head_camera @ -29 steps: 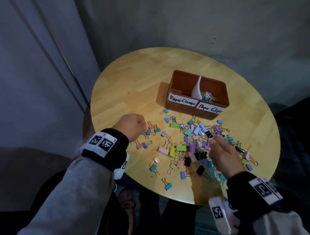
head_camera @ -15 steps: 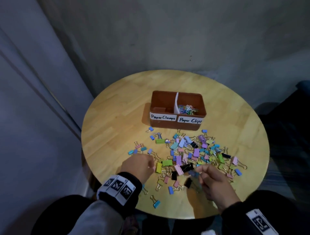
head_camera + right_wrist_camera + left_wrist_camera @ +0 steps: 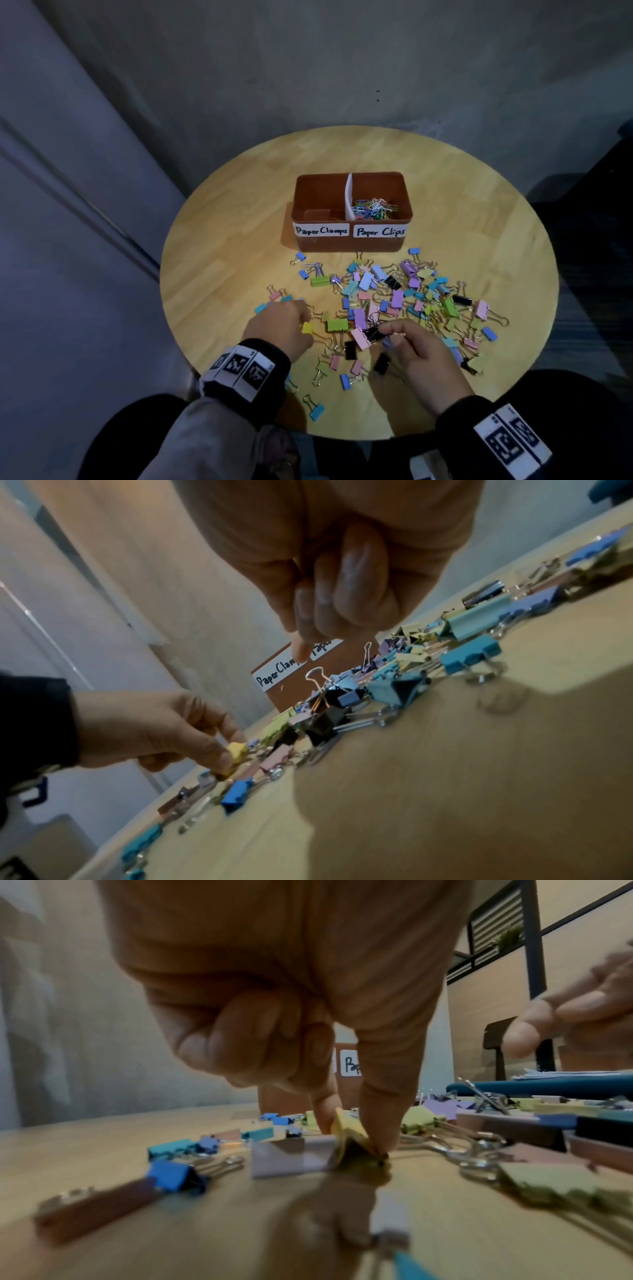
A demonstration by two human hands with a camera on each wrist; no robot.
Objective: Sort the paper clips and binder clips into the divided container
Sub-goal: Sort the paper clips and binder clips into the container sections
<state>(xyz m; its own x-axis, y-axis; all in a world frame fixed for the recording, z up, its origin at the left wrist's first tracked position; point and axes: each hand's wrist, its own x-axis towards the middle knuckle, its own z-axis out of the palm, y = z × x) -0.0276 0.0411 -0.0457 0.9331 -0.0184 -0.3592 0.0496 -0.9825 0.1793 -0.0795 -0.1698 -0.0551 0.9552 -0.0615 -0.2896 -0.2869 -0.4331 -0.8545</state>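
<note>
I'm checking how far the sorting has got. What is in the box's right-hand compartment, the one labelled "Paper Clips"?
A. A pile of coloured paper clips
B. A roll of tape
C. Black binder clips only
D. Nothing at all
A: the head view shows a heap of coloured paper clips lying in the right compartment of the brown box, behind the "Paper Clips" label.

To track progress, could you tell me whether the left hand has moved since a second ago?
Yes. The left hand has drawn back from the container toward the person, pinching a yellow binder clip.
</note>
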